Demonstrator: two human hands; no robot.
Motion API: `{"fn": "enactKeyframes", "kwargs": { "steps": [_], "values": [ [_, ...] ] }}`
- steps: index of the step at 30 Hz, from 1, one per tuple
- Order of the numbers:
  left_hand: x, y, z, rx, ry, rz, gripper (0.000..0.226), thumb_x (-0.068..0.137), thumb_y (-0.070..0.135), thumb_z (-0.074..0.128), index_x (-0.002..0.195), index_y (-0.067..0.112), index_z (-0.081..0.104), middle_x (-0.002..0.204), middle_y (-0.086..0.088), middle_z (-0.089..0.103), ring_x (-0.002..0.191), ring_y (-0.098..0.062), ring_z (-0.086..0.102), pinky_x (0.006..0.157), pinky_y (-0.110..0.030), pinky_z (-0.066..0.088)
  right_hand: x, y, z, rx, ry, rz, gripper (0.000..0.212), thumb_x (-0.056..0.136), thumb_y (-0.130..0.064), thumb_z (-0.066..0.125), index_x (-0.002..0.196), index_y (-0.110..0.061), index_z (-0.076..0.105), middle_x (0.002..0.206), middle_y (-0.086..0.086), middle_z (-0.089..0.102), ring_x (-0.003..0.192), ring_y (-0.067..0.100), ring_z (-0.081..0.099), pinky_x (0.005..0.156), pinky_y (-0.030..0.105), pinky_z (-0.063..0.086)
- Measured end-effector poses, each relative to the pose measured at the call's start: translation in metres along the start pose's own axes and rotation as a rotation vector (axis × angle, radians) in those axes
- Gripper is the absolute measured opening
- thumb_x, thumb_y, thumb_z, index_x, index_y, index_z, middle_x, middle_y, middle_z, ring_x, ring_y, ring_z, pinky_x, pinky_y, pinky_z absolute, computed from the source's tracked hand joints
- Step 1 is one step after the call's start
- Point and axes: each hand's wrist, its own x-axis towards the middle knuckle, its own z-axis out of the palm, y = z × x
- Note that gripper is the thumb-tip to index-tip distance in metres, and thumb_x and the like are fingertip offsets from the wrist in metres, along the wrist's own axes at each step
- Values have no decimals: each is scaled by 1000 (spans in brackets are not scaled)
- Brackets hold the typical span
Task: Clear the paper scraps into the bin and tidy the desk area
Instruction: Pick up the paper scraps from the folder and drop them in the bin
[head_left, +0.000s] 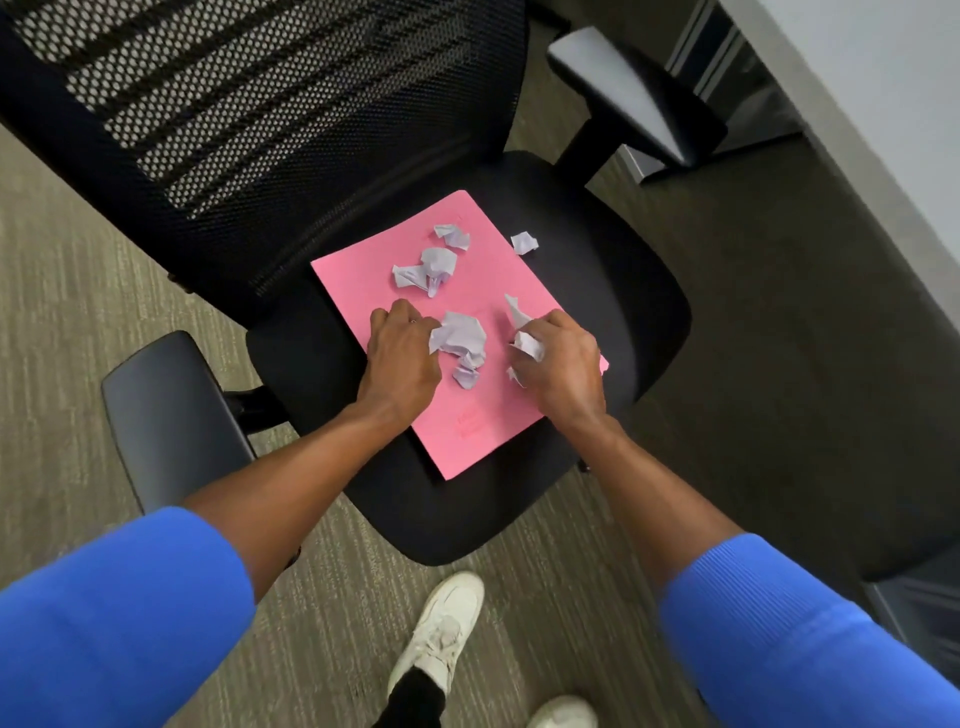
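Note:
A pink folder (467, 415) lies on the black seat of an office chair (639, 301). Several crumpled white paper scraps sit on it: a large one in the middle (462, 332), another farther back (428, 267), a small one near the far edge (453, 236). One scrap (523, 242) lies on the seat just off the folder. My left hand (402, 353) rests on the folder with its fingers touching the middle scrap. My right hand (561, 364) is closed around white scraps (524, 338) that stick out of its fingers.
The chair has a mesh back (234, 104) and two armrests, one at the left (171, 410) and one at the back right (634, 93). A white desk edge (893, 130) runs along the right. White shoes (447, 623) stand on the carpet below.

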Motion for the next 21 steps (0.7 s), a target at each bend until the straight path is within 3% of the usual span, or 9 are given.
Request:
{"fn": "enactKeyframes", "kwargs": {
  "steps": [9, 12, 14, 18, 21],
  "values": [
    [-30, 28, -10, -87, 101, -43, 31, 95, -4, 68, 124, 5, 75, 124, -15, 61, 112, -32, 53, 84, -33, 45, -52, 26, -26, 69, 182, 17, 19, 82, -10, 79, 100, -12, 83, 99, 0, 69, 86, 16, 65, 78, 19, 45],
    [-40, 43, -14, -102, 162, -51, 29, 96, 0, 69, 124, 3, 75, 125, -17, 63, 113, -34, 54, 84, -34, 45, -80, 39, -33, 129, 247, 66, 13, 84, -13, 83, 97, -13, 84, 95, -1, 69, 82, 10, 63, 76, 1, 37],
    [-48, 54, -15, -125, 186, -52, 27, 95, 1, 68, 122, 1, 75, 123, -19, 63, 112, -36, 55, 85, -36, 46, -101, 49, -37, 157, 274, 107, 12, 84, -15, 85, 96, -14, 84, 94, 0, 69, 80, 11, 64, 73, 5, 40],
    [-70, 82, -3, -162, 158, -28, 25, 97, 4, 67, 121, 2, 75, 123, -18, 63, 111, -36, 56, 87, -34, 42, -148, 71, -45, 169, 311, 181, 14, 81, -12, 87, 95, -14, 85, 92, 0, 70, 79, 13, 67, 74, 26, 51],
    [-90, 106, 10, -199, 129, 23, 18, 100, 10, 66, 113, 3, 76, 119, -16, 63, 109, -36, 55, 87, -30, 38, -182, 86, -48, 193, 332, 267, 15, 80, -9, 88, 95, -14, 86, 92, 2, 71, 77, 16, 68, 69, 30, 53]
  ]
}}
